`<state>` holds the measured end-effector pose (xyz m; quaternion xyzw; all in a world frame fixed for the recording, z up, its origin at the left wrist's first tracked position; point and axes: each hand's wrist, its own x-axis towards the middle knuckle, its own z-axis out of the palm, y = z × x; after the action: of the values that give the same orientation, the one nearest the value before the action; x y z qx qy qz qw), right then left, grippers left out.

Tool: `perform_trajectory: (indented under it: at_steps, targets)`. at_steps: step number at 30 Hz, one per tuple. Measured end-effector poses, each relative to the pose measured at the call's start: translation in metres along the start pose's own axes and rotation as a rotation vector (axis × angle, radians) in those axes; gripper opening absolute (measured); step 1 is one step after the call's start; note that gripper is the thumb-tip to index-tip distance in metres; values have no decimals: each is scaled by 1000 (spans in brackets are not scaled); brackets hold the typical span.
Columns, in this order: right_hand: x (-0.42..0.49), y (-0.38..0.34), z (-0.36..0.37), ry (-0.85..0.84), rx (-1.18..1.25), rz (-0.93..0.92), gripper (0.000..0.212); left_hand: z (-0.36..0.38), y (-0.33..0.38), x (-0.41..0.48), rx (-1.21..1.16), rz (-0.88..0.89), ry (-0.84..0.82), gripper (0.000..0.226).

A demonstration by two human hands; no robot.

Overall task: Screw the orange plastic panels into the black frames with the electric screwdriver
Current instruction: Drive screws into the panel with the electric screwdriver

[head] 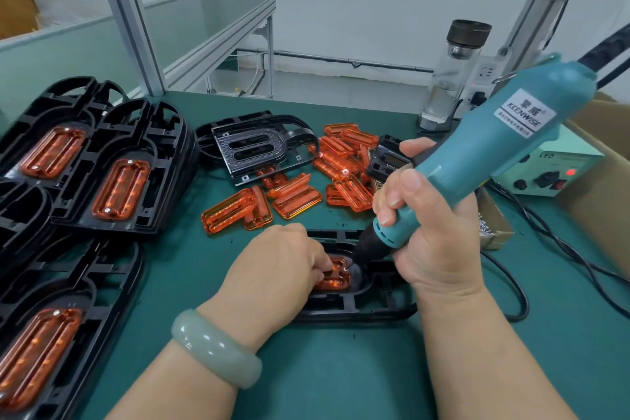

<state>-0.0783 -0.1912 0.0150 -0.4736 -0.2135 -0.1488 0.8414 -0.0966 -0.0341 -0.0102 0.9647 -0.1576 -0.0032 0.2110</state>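
Green counter (pixel 191 269): finished frames (pixel 160 153) are stacked at left; loose orange panels (pixel 296 198) are heaped at centre, unfitted. At lower centre, the electric screwdriver (pixel 477 153) is clasped in the grip of the right hand (pixel 429 242), a panel (pixel 337 278) pinched into its black frame (pixel 368 310) by the left hand (pixel 279 266).

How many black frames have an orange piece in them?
4 frames: two side by side atop the left stacks, one at near left, one under the left hand. Frames stacked beneath may hide more.

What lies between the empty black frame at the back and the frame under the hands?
Loose orange panels lying on the green mat; the head view shows it.
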Motion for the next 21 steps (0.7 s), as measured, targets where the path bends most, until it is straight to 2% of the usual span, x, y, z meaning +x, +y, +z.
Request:
perform_trajectory:
  at_steps: [7,11,12,15,18,21]
  targets:
    - [-1,-4,6,-30,-26,-22,22,-2,2,-1,0,-9,-18,23]
    - [3,-11,2,-74,117,-24,40,-3,4,0,45,-4,-51,25]
    - [4,-13,-1,-46,132,-29,38,-4,5,0,48,-5,-57,25]
    - [7,-16,-13,137,116,-24,16,-5,5,-1,61,-14,-71,25]
    - [11,-14,-21,298,133,-11,13,-4,6,-2,78,0,-62,25]
    - [14,-14,-30,385,134,-9,12,-10,6,-3,92,12,-86,24]
